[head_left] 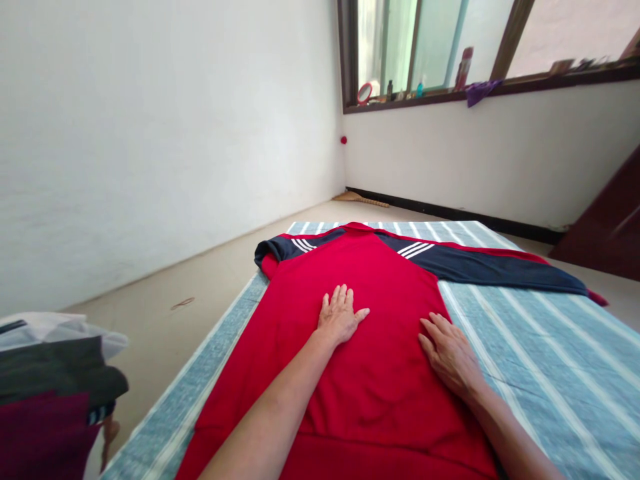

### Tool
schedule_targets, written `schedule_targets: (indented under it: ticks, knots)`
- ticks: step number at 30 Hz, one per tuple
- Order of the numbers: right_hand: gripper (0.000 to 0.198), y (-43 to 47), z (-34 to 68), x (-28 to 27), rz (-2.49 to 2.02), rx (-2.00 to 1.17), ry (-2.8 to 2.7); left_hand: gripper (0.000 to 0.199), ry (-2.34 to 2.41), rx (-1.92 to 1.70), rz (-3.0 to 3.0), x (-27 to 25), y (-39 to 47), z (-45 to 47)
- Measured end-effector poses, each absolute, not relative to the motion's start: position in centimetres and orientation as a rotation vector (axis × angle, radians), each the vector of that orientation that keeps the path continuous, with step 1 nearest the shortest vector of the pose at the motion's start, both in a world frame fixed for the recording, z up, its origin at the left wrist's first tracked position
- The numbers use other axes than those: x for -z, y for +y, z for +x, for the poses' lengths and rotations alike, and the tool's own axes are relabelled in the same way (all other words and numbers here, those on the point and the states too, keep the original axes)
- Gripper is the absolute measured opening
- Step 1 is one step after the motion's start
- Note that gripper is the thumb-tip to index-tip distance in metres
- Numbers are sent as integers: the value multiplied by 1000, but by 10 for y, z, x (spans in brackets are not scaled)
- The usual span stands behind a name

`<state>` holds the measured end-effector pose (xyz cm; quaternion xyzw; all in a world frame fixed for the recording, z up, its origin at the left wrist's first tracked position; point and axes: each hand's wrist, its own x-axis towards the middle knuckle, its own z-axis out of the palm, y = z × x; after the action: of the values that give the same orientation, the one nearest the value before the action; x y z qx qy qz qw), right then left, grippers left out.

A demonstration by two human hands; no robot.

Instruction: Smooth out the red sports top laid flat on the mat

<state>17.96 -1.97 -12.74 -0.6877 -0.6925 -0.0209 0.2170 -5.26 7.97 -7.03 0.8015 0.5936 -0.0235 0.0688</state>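
A single head-worn camera looks forward and down along the red garment [380, 373] from just beyond its near end, close enough that the hem spreads wide at the bottom edge. The left hand [343, 315] and right hand [451, 353] lie near, a little below mid-view. The tilt is mild, so the wide view also reaches the white wall [165, 133] at left and the window [435, 43] at far right.
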Motion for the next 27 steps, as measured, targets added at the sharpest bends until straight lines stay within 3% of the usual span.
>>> schedule_targets:
  ticks: [27]
  knots:
    - [44, -18, 181, 127, -1924, 50, -1930, 72, 2008, 70, 2335, 74, 69, -98]
